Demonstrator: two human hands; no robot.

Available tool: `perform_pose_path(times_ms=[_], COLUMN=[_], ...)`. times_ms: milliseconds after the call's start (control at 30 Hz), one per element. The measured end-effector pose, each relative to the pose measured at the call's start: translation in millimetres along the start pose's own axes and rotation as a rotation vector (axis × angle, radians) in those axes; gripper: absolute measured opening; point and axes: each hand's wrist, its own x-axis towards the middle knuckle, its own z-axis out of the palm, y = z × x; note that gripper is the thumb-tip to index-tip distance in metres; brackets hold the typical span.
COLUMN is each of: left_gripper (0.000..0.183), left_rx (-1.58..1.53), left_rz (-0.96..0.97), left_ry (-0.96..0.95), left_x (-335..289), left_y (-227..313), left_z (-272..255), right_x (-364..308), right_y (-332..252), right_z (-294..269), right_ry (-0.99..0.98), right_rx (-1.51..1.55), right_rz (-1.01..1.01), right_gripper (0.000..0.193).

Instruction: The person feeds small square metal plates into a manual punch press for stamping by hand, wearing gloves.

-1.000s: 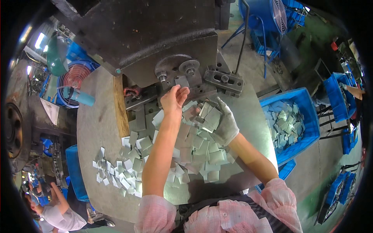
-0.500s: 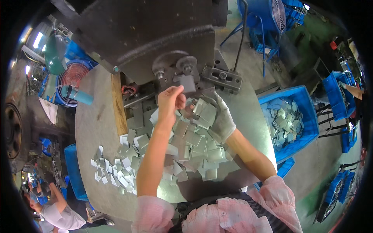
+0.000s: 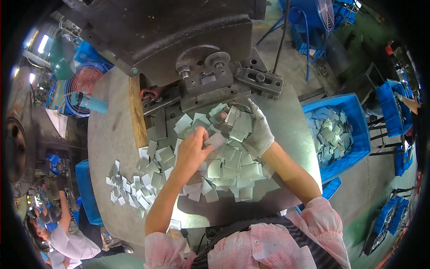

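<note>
My bare left hand (image 3: 192,151) pinches a small flat metal plate (image 3: 216,141) above a loose pile of like plates (image 3: 230,168) on the metal table. On the right, my gloved right hand (image 3: 260,136) is closed round a few metal plates (image 3: 242,125) at the pile's far edge. Fingertips show beyond the plates' far side; how many plates it holds I cannot tell. Just beyond both hands stands the press die (image 3: 208,80) with its round bolt heads, with neither hand touching it.
The dark press body (image 3: 188,31) overhangs the far side. A wooden strip (image 3: 137,116) and a slotted clamp (image 3: 260,80) flank the die. Smaller plates (image 3: 130,190) lie at left. A blue bin (image 3: 358,148) of plates stands right. Another person (image 3: 74,242) is at lower left.
My left hand has come back from the die toward me, over the pile, with a plate in its fingers. My right hand keeps its plates, nearly in place.
</note>
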Motion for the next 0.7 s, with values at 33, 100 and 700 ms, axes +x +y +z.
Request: perform_pose_path(times_ms=[33,100,700], left_gripper=[0.022,0.017,0.015], left_rx=[-0.185,-0.615,-1.473], left_rz=[-0.067,-0.141,-0.393], left_ry=[-0.083,0.056,0.72], left_x=[3.0,14.7,121.8], left_y=[-0.5,-1.6,25.7], left_z=[-2.2,-7.4,28.7], right_x=[-0.4,-1.5,-1.4], right_y=[-0.3,-0.5,0.0], right_z=[0.5,2.2,-3.4], right_ry=[0.021,0.064,0.066], right_rx=[-0.022,-0.061,-0.045], right_rz=[-0.012,-0.035,-0.017], right_gripper=[0.048,0.048,0.039])
